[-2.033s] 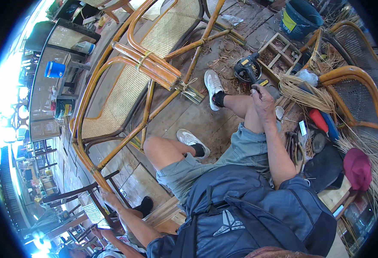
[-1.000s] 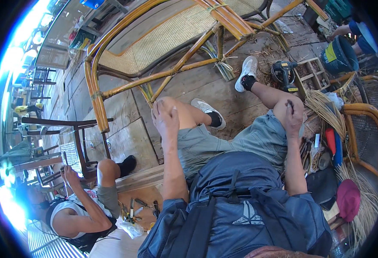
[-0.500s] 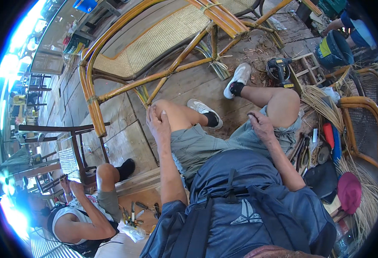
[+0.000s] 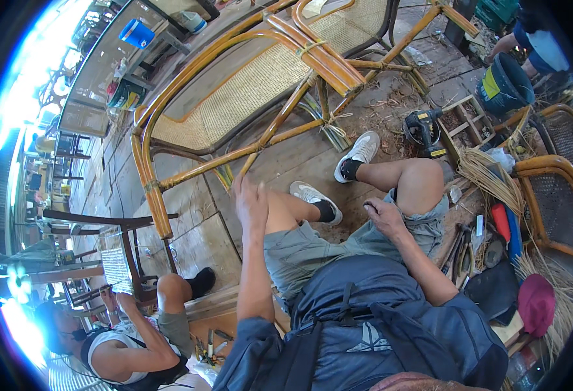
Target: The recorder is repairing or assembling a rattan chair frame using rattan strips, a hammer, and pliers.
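Observation:
My left hand [image 4: 252, 207] is just over my left knee, smeared by motion, its fingers stretched and apart with nothing seen in them. My right hand [image 4: 386, 217] rests by my right thigh with its fingers curled in. Something small and dark shows at its fingertips, too small to name. Beyond my knees stands a rattan bench [image 4: 267, 140] with bent cane poles and a woven cane seat [image 4: 234, 91]. Binding strips [image 4: 329, 127] are tied around one of its joints.
To the right are a cordless drill [image 4: 423, 124], a wooden box [image 4: 472, 120], a bundle of cane strips [image 4: 482, 173], several hand tools [image 4: 459, 251] and a maroon cap [image 4: 535, 305]. At the lower left a co-worker [image 4: 130, 352] sits by a dark chair [image 4: 123, 254]. Another person's hands hold a bucket [image 4: 504, 85].
My left hand has come up off my knee and moves. My right hand stays curled near my thigh. The whole view has shifted slightly, showing more of the far left.

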A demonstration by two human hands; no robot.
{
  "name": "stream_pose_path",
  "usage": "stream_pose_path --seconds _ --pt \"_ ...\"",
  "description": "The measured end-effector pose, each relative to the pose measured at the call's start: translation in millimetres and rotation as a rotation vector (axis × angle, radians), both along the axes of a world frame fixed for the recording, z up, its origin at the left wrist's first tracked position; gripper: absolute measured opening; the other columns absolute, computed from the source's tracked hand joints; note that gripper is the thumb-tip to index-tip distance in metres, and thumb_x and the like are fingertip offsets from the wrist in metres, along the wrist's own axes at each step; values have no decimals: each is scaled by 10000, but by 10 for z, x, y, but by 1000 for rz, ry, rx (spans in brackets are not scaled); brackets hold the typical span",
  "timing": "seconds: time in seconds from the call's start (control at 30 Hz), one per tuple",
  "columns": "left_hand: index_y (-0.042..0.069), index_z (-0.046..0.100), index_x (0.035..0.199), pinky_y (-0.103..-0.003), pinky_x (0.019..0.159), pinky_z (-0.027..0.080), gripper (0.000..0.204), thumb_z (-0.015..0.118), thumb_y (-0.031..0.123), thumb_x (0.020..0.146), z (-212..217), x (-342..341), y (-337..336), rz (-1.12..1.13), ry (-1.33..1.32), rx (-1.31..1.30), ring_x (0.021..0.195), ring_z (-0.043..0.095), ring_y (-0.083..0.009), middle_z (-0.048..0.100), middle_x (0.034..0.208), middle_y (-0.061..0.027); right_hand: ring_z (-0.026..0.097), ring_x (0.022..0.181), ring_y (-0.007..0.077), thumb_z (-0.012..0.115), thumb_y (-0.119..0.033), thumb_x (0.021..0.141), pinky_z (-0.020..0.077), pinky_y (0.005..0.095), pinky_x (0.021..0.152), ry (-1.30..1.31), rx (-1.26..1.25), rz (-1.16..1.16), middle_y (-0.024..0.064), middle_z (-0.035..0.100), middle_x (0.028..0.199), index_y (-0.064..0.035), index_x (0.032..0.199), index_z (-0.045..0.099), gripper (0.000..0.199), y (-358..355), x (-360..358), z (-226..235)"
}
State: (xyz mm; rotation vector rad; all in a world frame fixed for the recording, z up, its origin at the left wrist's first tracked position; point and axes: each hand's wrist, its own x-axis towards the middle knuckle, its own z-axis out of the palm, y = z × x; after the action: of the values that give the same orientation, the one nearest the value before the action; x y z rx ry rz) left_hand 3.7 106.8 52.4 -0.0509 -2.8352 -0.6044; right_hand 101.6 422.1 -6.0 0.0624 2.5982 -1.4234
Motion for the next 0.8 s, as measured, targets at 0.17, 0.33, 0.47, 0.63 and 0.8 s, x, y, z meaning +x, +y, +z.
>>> stream_pose_path --seconds 0.17,0.33,0.47,0.63,0.8 --pt "-34 483 1179 -443 964 360 489 613 182 759 240 -1016 860 -298 216 34 1167 425 -367 441 1267 -218 596 785 346 510 -204 867 461 402 678 -66 -3 7 177 608 853 -46 964 587 201 31 -7 23" --pt "-1 399 1239 -490 925 377 581 623 212 747 171 -1723 1502 -282 -3 96 1125 451 -385 439 1250 -208 599 780 339 500 -194 873 462 391 679 46 39 -28 176 604 832 -41 957 587 195 31 4 -3" --pt "19 401 1228 -501 904 385 564 624 229 755 70 -1991 1722 -267 31 163 1111 461 -380 458 1226 -202 597 762 333 496 -191 875 460 391 666 110 65 -17 174 601 820 -44 956 584 189 3 40 27" --pt "32 413 1230 -514 904 372 574 634 267 756 -2 -2087 1816 -254 26 191 1124 450 -367 468 1224 -193 591 745 338 496 -187 870 455 397 651 23 57 -17 180 595 808 -44 945 579 182 11 30 53" --pt "10 371 1282 -514 942 340 633 630 230 747 -83 -2015 1845 -257 152 214 1190 398 -370 427 1279 -209 594 766 348 489 -187 868 456 410 665 10 53 -24 187 601 826 -38 951 580 193 21 0 97"
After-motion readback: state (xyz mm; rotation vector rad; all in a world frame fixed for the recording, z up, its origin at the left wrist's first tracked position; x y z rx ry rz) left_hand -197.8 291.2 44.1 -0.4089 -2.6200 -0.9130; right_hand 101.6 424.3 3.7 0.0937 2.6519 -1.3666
